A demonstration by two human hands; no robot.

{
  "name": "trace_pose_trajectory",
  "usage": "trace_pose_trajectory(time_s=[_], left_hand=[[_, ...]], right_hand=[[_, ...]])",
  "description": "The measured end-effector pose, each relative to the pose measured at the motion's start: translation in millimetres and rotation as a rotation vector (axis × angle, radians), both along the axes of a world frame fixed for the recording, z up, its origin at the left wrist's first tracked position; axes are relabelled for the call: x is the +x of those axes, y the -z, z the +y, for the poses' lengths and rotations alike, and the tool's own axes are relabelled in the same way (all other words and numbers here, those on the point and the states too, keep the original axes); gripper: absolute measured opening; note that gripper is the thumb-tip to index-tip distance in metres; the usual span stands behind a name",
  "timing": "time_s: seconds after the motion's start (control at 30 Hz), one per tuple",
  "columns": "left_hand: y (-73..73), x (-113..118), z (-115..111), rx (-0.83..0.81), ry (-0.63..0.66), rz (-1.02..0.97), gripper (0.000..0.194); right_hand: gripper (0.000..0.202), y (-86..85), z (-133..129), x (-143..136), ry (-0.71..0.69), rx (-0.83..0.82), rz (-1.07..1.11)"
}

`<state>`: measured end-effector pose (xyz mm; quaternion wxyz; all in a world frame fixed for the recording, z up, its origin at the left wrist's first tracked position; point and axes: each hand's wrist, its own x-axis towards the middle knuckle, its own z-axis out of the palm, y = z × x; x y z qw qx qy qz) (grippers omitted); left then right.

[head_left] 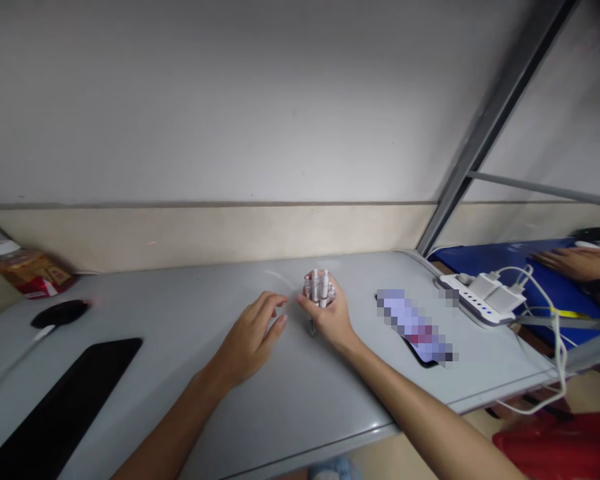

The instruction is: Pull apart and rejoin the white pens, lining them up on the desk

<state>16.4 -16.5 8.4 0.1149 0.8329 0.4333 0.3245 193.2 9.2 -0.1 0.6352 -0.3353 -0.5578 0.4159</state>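
My right hand [336, 315] is wrapped round a bundle of small, clear and whitish tubes [321, 288], which stand roughly upright above its fingers. Their exact kind is too small to make out. A small part of something shiny shows below the thumb, close to the table. My left hand [255, 333] hovers or rests just to the left of the bundle, apart from it. Its fingers are bent loosely, thumb and forefinger separated, with nothing between them.
Right of my hands lies a phone [415, 330], its screen blurred out. Beyond it a power strip [480, 300] holds white chargers and cables. A black slab [65, 407], a dark oval gadget [63, 312] and a jar [33, 270] are at left. Another person's hands [575, 263] rest far right.
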Motion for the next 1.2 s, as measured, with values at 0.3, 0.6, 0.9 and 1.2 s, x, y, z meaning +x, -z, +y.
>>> trace_pose_trajectory(time_s=[0.3,0.6,0.9,1.2], left_hand=[[-1.0,0,1,0.008,0.025,-0.022,0.024],[3.1,5,0,0.092,0.02,-0.067,0.042],[4.4,21,-6,0.104,0.026,-0.142,0.051],[-5.1,25,-14,0.04,-0.008,-0.261,0.034]], right_hand=[[0.052,17.7,-2,-10,-0.055,0.022,-0.002],[0.051,11.0,-14,-19,-0.162,0.028,0.013],[0.058,16.4,-22,-26,-0.142,0.096,-0.066],[0.085,14.3,-20,-28,-0.379,-0.087,0.076]])
